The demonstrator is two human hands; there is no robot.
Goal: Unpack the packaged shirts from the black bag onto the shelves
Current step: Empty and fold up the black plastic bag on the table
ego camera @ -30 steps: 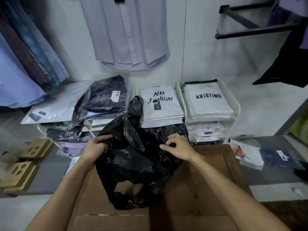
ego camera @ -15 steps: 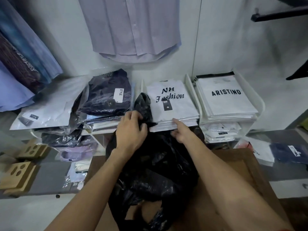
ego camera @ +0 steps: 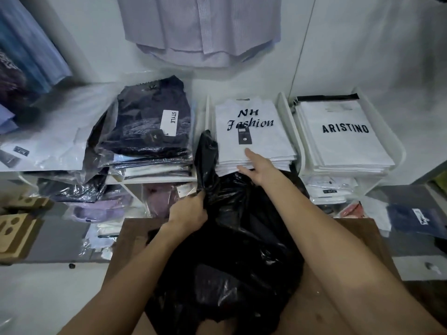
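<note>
At the wooden table's (ego camera: pixel 358 238) far edge, the left hand (ego camera: pixel 187 212) gripped the black bag (ego camera: pixel 232 250) (neck upright); the right hand (ego camera: pixel 258 169), fingers spread, touched the NH Fashion stack's (ego camera: pixel 254 131) front edge.

Count: one black bag (ego camera: pixel 232 250) on the brown table (ego camera: pixel 358 240), two hands in view, left hand (ego camera: pixel 187 210) and right hand (ego camera: pixel 260 169). Top shelf (ego camera: pixel 154 179) carries four stacks of packaged shirts: clear-wrapped white stack (ego camera: pixel 55 143) at its left end, dark "STYLE" stack (ego camera: pixel 147 131), "NH Fashion" stack (ego camera: pixel 251 134), "ARISTINO" stack (ego camera: pixel 343 136) at its right end; packs per stack cannot be counted. One pale shirt (ego camera: pixel 200 27) hangs on the wall above; two wooden blocks (ego camera: pixel 14 233) at left.
</note>
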